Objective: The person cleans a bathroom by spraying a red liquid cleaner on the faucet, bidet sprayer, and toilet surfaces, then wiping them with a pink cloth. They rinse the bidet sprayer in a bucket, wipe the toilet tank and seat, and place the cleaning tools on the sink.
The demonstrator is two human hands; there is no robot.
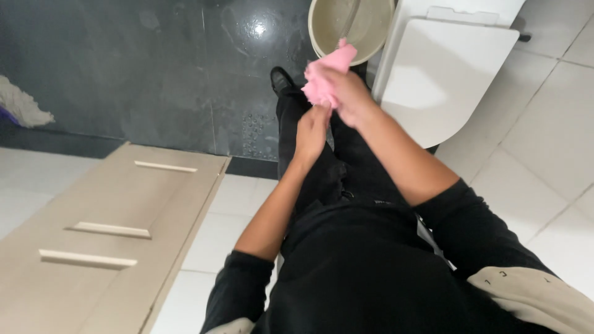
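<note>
Our right hand [346,93] grips a pink cloth [325,77]; our left hand [311,130] pinches its lower edge. The beige bucket [322,31] and white toilet lid [445,80] flank the cloth closely.

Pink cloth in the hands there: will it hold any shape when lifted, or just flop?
The pink cloth is bunched and creased in the right hand, so it is probably floppy and would drape. One corner sticks up unsupported, hinting at slight body. It looks light: the left hand only touches its lower edge.
</note>
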